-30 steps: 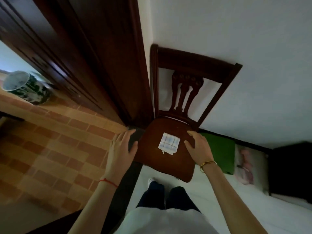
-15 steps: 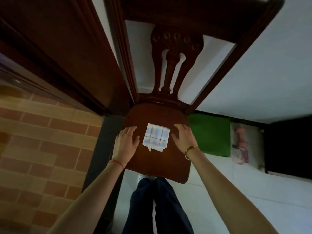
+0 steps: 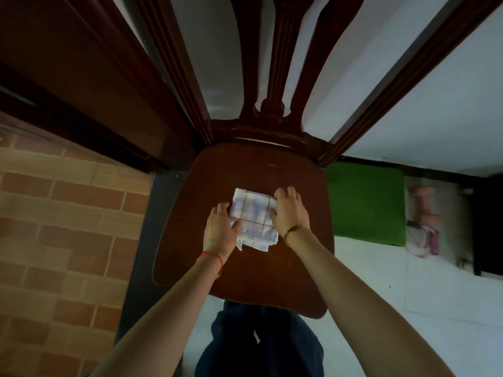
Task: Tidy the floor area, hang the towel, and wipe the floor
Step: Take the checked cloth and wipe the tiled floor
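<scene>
Pretty early on I'd say: both hands, left hand and right hand, are spread flat at the edges of the folded checked towel lying on the wooden chair seat, not gripping it yet, so hanging and floor-wiping look undone.

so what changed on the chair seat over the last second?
Both hands moved inward from the seat's sides onto the folded white checked cloth: the left hand now touches its left edge and the right hand covers its right edge, fingers closing on it. The camera also came closer. The cloth lies on the dark wooden chair seat as before; the green mat is unmoved.
</scene>
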{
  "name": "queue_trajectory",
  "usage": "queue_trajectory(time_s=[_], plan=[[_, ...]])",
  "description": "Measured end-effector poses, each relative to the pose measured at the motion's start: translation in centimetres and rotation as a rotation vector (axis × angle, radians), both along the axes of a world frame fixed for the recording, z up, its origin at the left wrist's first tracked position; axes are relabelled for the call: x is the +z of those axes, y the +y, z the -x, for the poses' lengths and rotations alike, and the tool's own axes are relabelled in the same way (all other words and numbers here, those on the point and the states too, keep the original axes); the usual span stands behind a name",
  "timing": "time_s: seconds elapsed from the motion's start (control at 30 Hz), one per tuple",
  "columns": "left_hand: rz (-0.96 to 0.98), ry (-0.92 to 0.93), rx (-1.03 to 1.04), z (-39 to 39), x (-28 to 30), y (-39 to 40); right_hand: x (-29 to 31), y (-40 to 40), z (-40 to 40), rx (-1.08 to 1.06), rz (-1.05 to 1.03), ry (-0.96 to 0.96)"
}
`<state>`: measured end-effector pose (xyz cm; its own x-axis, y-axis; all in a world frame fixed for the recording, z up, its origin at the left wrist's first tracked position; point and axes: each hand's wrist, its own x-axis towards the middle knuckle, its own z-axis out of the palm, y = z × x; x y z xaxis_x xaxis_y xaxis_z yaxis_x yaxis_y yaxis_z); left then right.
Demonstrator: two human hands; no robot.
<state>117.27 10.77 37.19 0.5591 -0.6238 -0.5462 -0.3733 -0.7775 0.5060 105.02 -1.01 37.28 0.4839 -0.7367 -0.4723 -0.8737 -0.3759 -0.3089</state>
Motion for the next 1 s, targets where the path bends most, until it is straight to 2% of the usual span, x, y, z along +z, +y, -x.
queue_trajectory(time_s=[0.17, 0.27, 0.5, 0.6, 0.73, 1.0], plan=[[-0.042, 0.056, 0.007, -0.5, 0.8, -0.1, 0.8, -0.5, -0.3, -0.053, -0.081, -0.028], [-0.021, 0.134, 0.008, -0.7, 3.8, -0.1, 3.6, -0.4, 0.4, -0.237, -0.273, -0.147], [0.093, 0.381, 0.045, -0.7, 15.8, -0.6, 14.8, -0.7, 3.3, -0.544, -0.437, -0.441], [0.161, 0.54, 0.075, 0.1, 22.7, -0.3, 21.0, -0.2, 5.1, -0.679, -0.528, -0.594], [0.246, 0.656, 0.05, 1.7, 31.0, 1.0, 28.8, 1.9, 7.6, -0.8, -0.622, -0.733], [0.315, 0.767, -0.082, 5.7, 41.6, 4.5, 40.4, 9.3, 12.5, -0.915, -0.562, -0.909]])
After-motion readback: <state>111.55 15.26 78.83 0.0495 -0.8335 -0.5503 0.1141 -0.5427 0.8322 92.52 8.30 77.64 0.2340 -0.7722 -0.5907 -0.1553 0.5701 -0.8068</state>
